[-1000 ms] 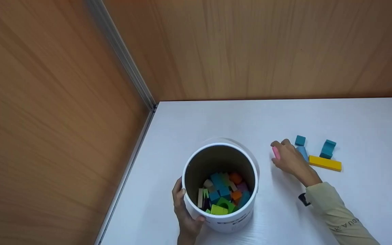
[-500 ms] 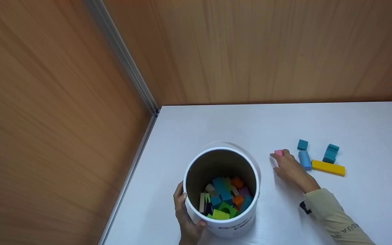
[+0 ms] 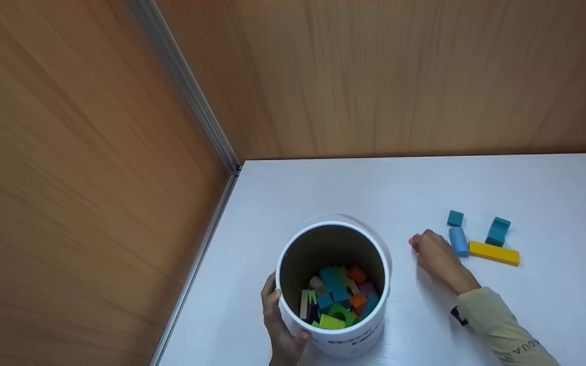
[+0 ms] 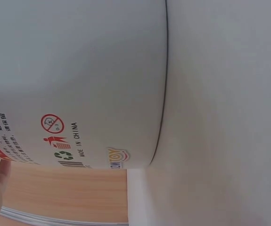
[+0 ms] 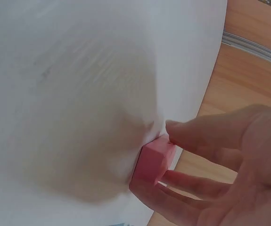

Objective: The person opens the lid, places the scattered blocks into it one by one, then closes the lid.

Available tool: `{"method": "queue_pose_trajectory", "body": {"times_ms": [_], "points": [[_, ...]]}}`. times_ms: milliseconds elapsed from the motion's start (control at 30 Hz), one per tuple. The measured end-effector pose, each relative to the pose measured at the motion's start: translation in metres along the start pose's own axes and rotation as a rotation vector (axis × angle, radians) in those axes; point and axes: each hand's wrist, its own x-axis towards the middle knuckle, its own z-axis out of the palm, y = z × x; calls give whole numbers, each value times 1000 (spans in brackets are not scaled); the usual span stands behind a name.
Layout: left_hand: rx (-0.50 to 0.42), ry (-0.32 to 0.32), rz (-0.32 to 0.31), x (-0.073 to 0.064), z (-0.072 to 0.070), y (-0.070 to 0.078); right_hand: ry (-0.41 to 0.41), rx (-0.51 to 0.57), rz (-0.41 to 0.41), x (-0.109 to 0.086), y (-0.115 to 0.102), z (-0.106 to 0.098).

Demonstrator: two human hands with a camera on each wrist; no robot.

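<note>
Right hand point(image 3: 438, 256) pinches a pink block point(image 5: 149, 162) between thumb and fingertips, low over the white tabletop point(image 3: 196, 325), to the right of the white bucket point(image 3: 344, 345); whether the block's underside bears on the surface cannot be told. Left hand point(image 3: 283, 325) grips the bucket, thumb on the near wall and fingers curled around its left side. Risks, as judged: the fingertip-only hold could let the smooth-looking block twist or drop, a rightward sweep could knock the rounded blue block point(image 3: 458, 241), and an uneven left-hand pull could tip the bucket.
</note>
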Motion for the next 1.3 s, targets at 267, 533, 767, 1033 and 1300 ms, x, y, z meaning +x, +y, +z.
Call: {"method": "queue_pose_trajectory", "body": {"times_ms": [267, 533, 767, 1033, 1300], "points": [[6, 5, -4, 4, 2, -4, -36, 25, 57, 1, 4, -3], [-3, 4, -13, 5, 5, -8, -69, 41, 80, 2, 9, -7], [-1, 18, 20, 6, 7, -11, -16, 36, 36, -2, 10, -15], [-26, 12, 6, 7, 9, -12, 11, 68, 56, -10, 2, -39], [-24, 9, 9, 7, 9, -15, 95, 65, -29, -28, -20, -70]]}}
